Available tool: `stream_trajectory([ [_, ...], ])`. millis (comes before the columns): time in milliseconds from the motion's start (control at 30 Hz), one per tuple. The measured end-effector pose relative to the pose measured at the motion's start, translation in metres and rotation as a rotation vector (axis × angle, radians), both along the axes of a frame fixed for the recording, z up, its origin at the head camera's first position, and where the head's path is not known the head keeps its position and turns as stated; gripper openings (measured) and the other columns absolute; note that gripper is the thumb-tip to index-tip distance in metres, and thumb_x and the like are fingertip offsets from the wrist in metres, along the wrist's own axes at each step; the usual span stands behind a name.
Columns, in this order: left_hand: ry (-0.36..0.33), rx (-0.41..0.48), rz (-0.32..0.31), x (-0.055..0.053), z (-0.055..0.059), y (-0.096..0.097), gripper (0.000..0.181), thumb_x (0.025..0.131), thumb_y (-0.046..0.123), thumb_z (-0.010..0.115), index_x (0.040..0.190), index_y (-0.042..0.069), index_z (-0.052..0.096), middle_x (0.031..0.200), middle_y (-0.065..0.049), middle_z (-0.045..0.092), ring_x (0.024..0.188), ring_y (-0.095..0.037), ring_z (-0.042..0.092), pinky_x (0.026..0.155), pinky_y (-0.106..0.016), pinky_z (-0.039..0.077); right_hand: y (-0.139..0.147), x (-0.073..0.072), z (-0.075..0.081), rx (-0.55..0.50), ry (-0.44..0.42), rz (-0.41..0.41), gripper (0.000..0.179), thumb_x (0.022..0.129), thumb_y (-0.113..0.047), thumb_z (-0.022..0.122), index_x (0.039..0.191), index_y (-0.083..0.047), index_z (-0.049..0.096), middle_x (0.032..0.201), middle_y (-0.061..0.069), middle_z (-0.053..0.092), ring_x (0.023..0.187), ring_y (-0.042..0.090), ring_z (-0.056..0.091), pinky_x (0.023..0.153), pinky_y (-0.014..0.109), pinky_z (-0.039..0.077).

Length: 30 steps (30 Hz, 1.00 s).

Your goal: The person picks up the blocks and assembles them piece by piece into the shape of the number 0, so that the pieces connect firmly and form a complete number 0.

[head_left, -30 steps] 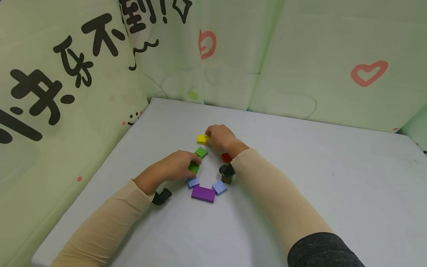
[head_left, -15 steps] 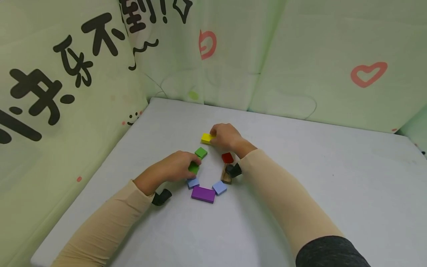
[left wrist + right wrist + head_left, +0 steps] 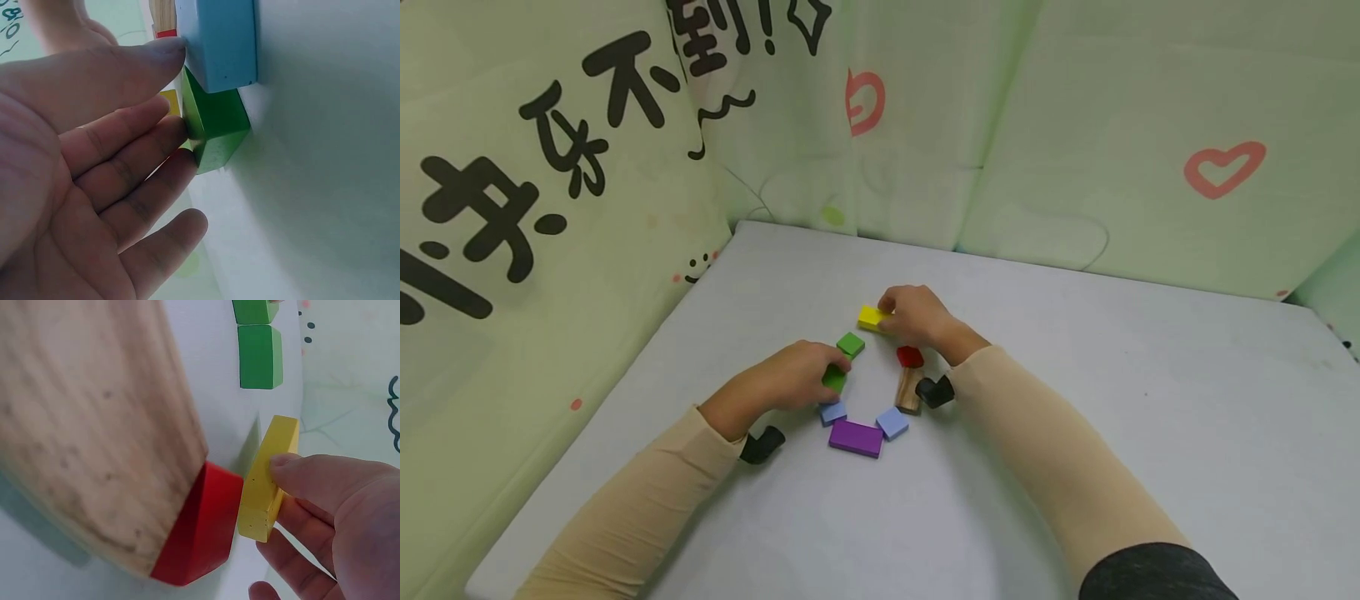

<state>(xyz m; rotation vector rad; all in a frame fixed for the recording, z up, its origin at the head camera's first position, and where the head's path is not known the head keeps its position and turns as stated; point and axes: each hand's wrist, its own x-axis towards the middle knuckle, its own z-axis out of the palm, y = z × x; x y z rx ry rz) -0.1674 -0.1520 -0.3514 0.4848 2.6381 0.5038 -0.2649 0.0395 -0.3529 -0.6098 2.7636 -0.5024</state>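
My right hand (image 3: 919, 317) pinches a yellow block (image 3: 869, 318) between thumb and fingers at the far end of a ring of small blocks. In the right wrist view the yellow block's near end is close beside a red block (image 3: 209, 528); contact cannot be told. My left hand (image 3: 793, 373) is at the ring's left side, with fingers nearly straight. Its fingertips touch a green block (image 3: 219, 125), and its thumb tip is at a light blue block (image 3: 226, 44). Another green block (image 3: 851, 344) lies just beyond the first.
A wood-grain block (image 3: 908, 392) sits below the red one. A second light blue block (image 3: 892, 423) and a purple block (image 3: 856, 439) form the near end. All lie on a white table (image 3: 1075, 400), with a printed pale green curtain (image 3: 1075, 125) behind and left.
My right hand has moved right with the yellow block, then slightly nearer, towards the red block. More of the wood-grain block shows. My left hand has stayed in place.
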Motion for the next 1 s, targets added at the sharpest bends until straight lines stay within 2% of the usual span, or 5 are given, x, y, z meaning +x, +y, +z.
stream_trajectory([
  [600, 0.003, 0.012, -0.004, 0.000, -0.001, -0.001, 0.045, 0.091, 0.017, 0.076, 0.132, 0.007, 0.062, 0.132, -0.009, 0.060, 0.117, -0.024, 0.053, 0.105, -0.042, 0.043, 0.012, 0.006, -0.001, -0.061, -0.023, 0.014, 0.037, 0.096, -0.019, 0.063, 0.129, -0.002, 0.062, 0.129, 0.013, 0.062, 0.108, 0.027, 0.055, 0.095, 0.036, 0.048],
  [1000, 0.004, 0.006, 0.007, 0.000, -0.001, 0.000, 0.045, 0.091, 0.016, 0.076, 0.133, 0.007, 0.062, 0.132, -0.009, 0.060, 0.116, -0.025, 0.053, 0.104, -0.042, 0.044, 0.014, 0.008, -0.001, -0.069, -0.021, 0.040, 0.036, 0.095, -0.019, 0.065, 0.128, -0.002, 0.063, 0.127, 0.014, 0.063, 0.108, 0.027, 0.057, 0.096, 0.036, 0.048],
])
